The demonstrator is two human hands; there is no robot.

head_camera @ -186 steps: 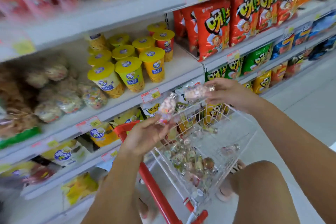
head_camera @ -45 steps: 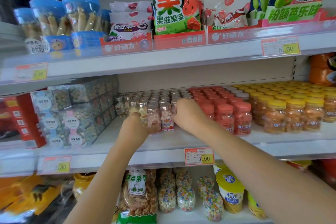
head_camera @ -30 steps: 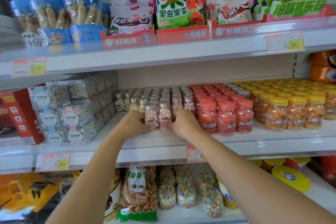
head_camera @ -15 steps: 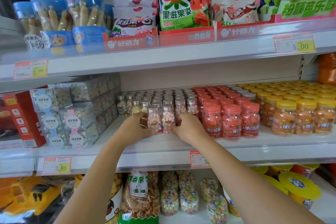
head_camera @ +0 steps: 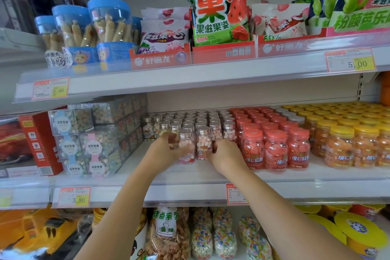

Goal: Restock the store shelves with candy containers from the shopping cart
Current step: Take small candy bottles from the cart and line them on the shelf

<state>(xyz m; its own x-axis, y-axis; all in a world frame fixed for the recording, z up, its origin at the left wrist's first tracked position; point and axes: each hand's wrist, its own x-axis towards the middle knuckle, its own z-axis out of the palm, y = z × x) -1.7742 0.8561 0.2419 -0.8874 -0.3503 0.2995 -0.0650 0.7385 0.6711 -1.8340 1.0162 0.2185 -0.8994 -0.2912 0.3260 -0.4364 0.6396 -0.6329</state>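
Two small clear candy bottles with silver caps and pink-white candy stand upright side by side at the front of the middle shelf (head_camera: 190,173). My left hand (head_camera: 166,150) is wrapped around the left bottle (head_camera: 185,143). My right hand (head_camera: 223,156) grips the right bottle (head_camera: 203,141) from its right side. Both bottles rest on the shelf, just ahead of a block of several identical silver-capped bottles (head_camera: 198,120). The shopping cart is out of view.
Red-lidded jars (head_camera: 274,148) stand right of my hands, orange yellow-lidded jars (head_camera: 346,143) further right. Clear boxed candies (head_camera: 84,143) and a red box (head_camera: 40,143) are at left. Bagged sweets fill the upper shelf (head_camera: 190,78); packets sit below.
Both hands carried bottles from the cart up to the middle shelf. Over the last second they drew the two bottles slightly toward the shelf front and keep hold of them.
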